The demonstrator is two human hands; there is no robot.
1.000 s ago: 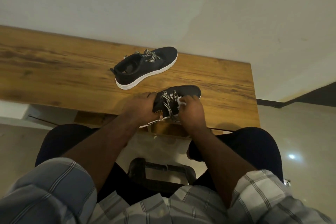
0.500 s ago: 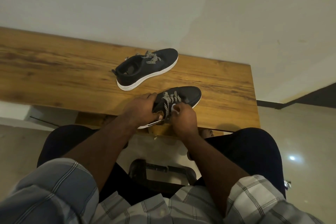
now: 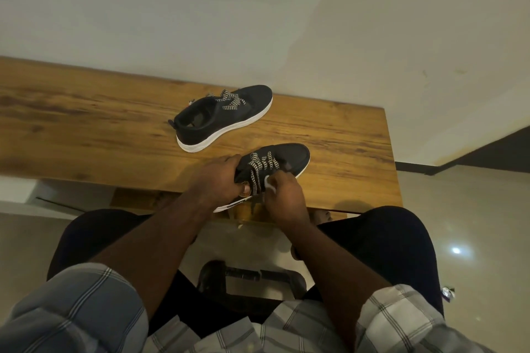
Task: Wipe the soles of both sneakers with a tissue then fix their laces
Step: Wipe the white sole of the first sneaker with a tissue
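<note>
Two black sneakers (image 3: 289,159) w/ white soles, checkered laces (image 3: 259,167)

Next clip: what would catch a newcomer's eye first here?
Both hands work at the near sneaker on the wooden table's front edge: the left hand grips its heel end, the right hand holds a white tissue beside the laces. The second sneaker stands alone behind.

Wooden tabletop (image 3: 86,123) w/ pale wall behind
Black stool (image 3: 252,275) on glossy tiled floor (image 3: 473,223) below; plaid shirt (image 3: 86,309) at bottom.
</note>
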